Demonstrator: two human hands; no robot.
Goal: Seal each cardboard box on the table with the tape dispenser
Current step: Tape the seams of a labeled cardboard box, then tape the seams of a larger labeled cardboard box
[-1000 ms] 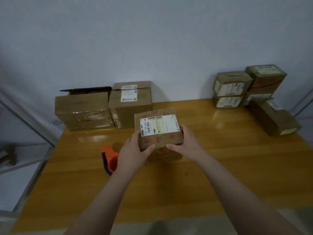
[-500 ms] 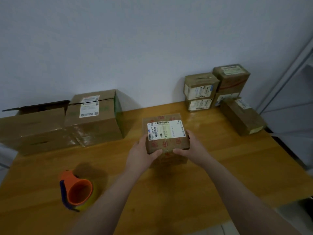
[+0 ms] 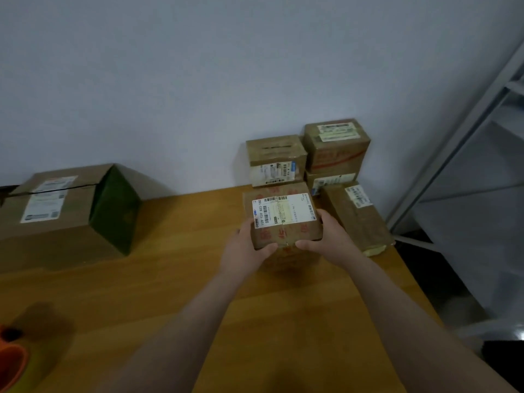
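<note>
A small cardboard box [image 3: 286,234] with a white shipping label and red print is held just above the wooden table [image 3: 141,293], close to the stack at the back right. My left hand [image 3: 246,248] grips its left side with the thumb on the front edge. My right hand [image 3: 330,239] grips its right side the same way. The orange tape dispenser [image 3: 11,361] lies at the lower left edge of the view, partly cut off.
Several taped small boxes [image 3: 334,154] are stacked against the wall at the back right, with a long flat box [image 3: 354,219] lying beside them. A large box [image 3: 65,217] with a label stands at the left. A grey metal shelf frame [image 3: 465,123] rises to the right of the table.
Both hands have carried the small box to the right, up to the stack of boxes. The view has turned right, so the tape dispenser has slid to the left edge.
</note>
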